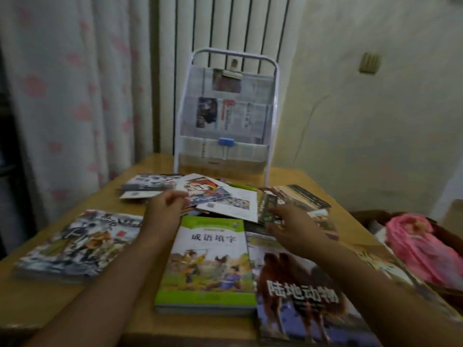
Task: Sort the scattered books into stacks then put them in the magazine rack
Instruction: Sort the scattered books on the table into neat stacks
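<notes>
Several books lie scattered on a wooden table (105, 294). A green-edged book (208, 266) sits in front of me, a camel book (300, 291) to its right, and a grey illustrated book (80, 246) to its left. My left hand (166, 209) pinches the near edge of a thin white-covered book (225, 199) that lies tilted on the pile. My right hand (293, 221), fingers spread, touches a dark green book (269, 209). The white magazine rack (225, 116) stands at the table's far edge with newspapers in its pockets.
More books lie at the back left (147, 189), at the back right (305, 199) and along the right edge (390, 269). A pink bundle (423, 249) sits off the table to the right. A curtain hangs at the left, a radiator behind the rack.
</notes>
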